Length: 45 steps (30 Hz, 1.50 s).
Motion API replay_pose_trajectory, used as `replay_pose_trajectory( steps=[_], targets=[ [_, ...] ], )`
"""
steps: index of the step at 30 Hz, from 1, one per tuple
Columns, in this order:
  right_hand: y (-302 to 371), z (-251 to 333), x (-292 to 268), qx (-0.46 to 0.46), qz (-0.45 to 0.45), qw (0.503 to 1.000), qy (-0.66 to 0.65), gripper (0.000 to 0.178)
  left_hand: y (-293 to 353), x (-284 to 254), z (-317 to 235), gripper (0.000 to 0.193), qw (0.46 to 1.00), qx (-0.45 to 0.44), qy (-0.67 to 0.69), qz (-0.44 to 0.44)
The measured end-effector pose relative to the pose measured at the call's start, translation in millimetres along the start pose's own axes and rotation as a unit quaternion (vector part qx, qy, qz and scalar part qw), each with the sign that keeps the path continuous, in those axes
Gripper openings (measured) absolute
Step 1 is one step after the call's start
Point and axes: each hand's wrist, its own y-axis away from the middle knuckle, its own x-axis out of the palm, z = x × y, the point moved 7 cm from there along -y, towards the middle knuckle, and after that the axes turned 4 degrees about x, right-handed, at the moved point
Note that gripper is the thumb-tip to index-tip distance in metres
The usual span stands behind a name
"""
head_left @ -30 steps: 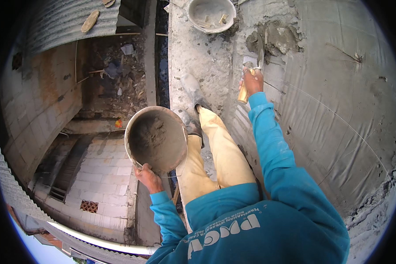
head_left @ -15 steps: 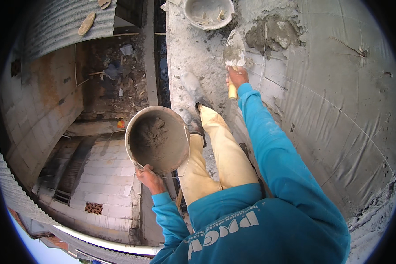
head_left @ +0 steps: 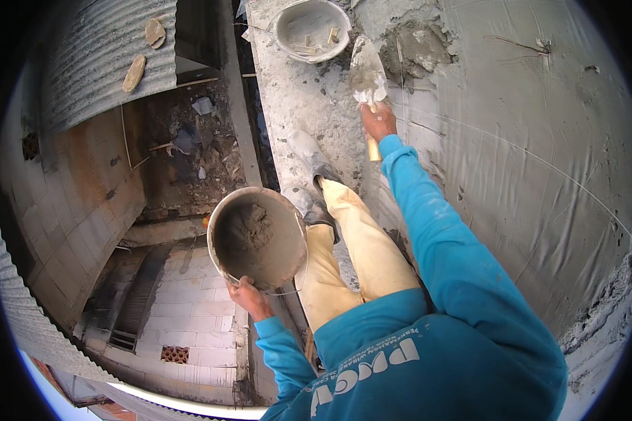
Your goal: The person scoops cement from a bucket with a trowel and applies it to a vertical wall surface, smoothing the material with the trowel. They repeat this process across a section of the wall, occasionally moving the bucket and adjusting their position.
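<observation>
My left hand (head_left: 251,298) grips the rim of a round bucket (head_left: 288,261) and holds it tilted beside my left leg. Inside lies grey wet mortar (head_left: 249,228), heaped toward the far side. My right hand (head_left: 379,122) is closed round the wooden handle of a pointed trowel (head_left: 367,67), whose blade points away from me and carries pale mortar smears near the handle. Just right of the blade, a rough patch of fresh mortar (head_left: 418,48) clings to the grey wall (head_left: 512,140).
A mortar-caked basin (head_left: 282,35) with small wood pieces stands ahead on the narrow ledge (head_left: 277,84) under my boots. Left of the ledge is a drop to a littered lower area (head_left: 196,151). Corrugated roofing (head_left: 105,67) lies far left. A thin string (head_left: 541,168) crosses the wall.
The view has shifted, so the basin and wall sit further left. The trowel blade has turned slightly and points a little more to the left. Both hands keep their holds.
</observation>
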Motion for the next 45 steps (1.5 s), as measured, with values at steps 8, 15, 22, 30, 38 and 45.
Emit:
replay_pose_trajectory(
  steps=[8, 15, 22, 30, 38, 45],
  targets=[
    [23.0, 1.1, 3.1, -0.034, -0.08, 0.995, 0.054, 0.041, 3.1, 6.8, -17.5, 0.037, 0.999, 0.02, 0.037, 0.021],
    [45.6, -18.2, 8.7, 0.034, -0.08, 0.996, 0.028, 0.044, 4.9, 11.3, -26.9, 0.039, 0.996, 0.037, 0.048, 0.063],
    [29.8, -27.0, -11.5, 0.08, -0.013, 0.985, -0.153, 0.038, 3.7, 8.7, -35.9, 0.045, 0.995, 0.067, 0.014, 0.078],
    [-2.0, -46.9, -6.5, 0.028, -0.089, 0.99, -0.108, 0.033, 11.0, 18.6, -43.2, 0.04, 0.99, 0.089, 0.046, 0.097],
    [8.0, -43.5, -8.2, -0.062, -0.161, 0.982, -0.08, 0.042, 19.5, 15.5, -41.2, 0.032, 0.995, 0.066, 0.033, 0.062],
    [18.9, -51.8, -6.4, 0.015, -0.099, 0.986, -0.135, 0.04, 18.3, 12.4, -39.3, 0.035, 0.996, 0.058, 0.048, 0.057]
  ],
)
